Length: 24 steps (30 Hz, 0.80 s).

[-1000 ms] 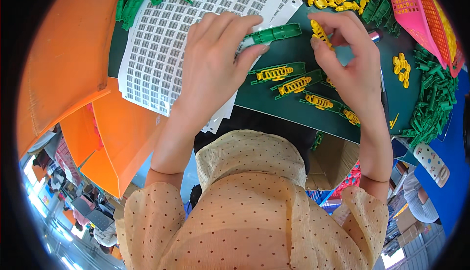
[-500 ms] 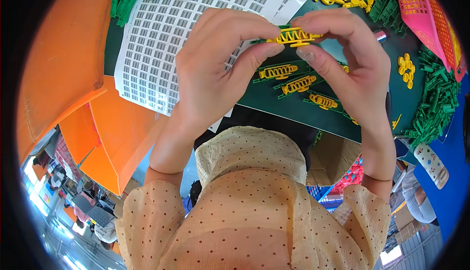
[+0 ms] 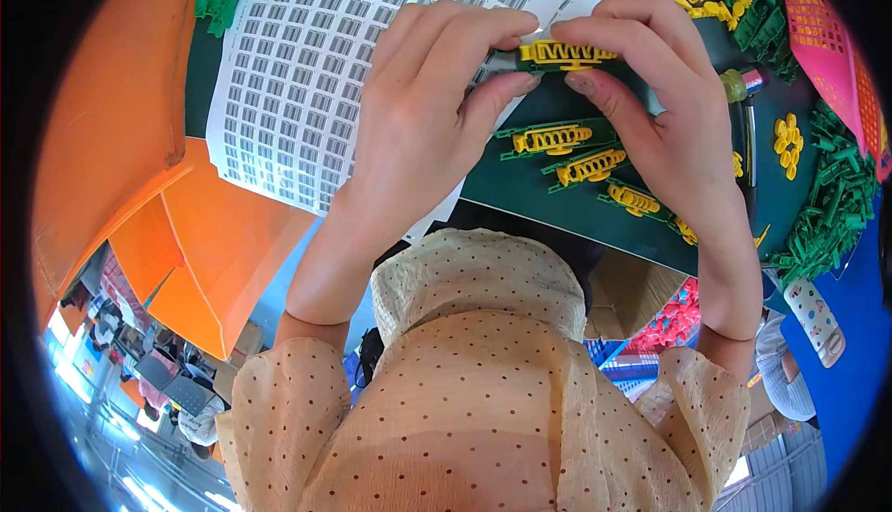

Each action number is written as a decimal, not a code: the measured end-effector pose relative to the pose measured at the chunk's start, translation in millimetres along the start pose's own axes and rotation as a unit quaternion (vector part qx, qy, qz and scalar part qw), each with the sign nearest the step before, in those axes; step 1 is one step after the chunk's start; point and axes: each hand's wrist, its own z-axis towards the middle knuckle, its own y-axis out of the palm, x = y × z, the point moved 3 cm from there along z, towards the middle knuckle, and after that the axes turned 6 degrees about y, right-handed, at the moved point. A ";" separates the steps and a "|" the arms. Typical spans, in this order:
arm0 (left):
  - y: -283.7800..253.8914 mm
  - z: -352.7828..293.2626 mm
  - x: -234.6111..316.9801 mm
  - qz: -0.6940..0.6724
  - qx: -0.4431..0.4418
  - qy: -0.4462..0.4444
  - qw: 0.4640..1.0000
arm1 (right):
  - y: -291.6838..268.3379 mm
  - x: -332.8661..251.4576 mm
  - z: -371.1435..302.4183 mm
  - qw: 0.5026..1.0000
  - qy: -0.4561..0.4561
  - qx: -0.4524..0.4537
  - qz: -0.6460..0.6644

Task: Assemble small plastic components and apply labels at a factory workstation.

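Yellow part point(image 3: 569, 52) sits between your two hands, over the green shell point(image 3: 541, 66), just off the edge of the sheet point(image 3: 307, 75). Can't tell whether it's fully seated; green shows only as a thin edge along it.

Right hand point(image 3: 664, 94): pinching, index on the far edge, thumb on the near edge, at the part's right half. Left hand point(image 3: 418, 94): index and thumb bracket the left end with a gap between the tips. Can't tell if it really grips; the knuckles hide the contact.

Handling, my read: molded plastic, very light. Shell looks stiff. Yellow zigzag web looks springy and thin, likely the weak spot, so don't squeeze mid-web. Take the part by its end blocks or side rails. Hold the shell by its long walls near the left end. Smooth plastic, could slide under dry fingertips; keep the pinch low and square.

Four similar sets point(image 3: 553, 139) lie on the table point(image 3: 511, 187) nearer you, yellow side up. Yellow caps point(image 3: 789, 145) lie right of your right hand.
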 end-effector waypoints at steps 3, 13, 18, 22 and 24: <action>-2.6 -1.3 0.8 -0.015 0.007 -0.018 1.000 | 3.9 -2.3 1.5 1.000 -0.011 -0.012 -0.017; 0.3 -1.7 -0.9 -0.021 0.017 0.012 1.000 | 3.0 -5.6 5.0 0.989 -0.073 0.012 -0.131; 1.4 -1.6 -1.2 0.001 0.022 0.053 0.998 | 0.6 -20.2 6.9 0.979 -0.095 0.000 -0.182; 1.9 -2.4 1.6 0.000 0.016 0.043 0.999 | -1.7 -21.7 9.9 0.978 -0.091 -0.021 -0.188; 1.9 -0.3 3.6 0.003 0.005 0.048 0.999 | -1.7 -18.8 11.0 0.978 -0.093 -0.025 -0.184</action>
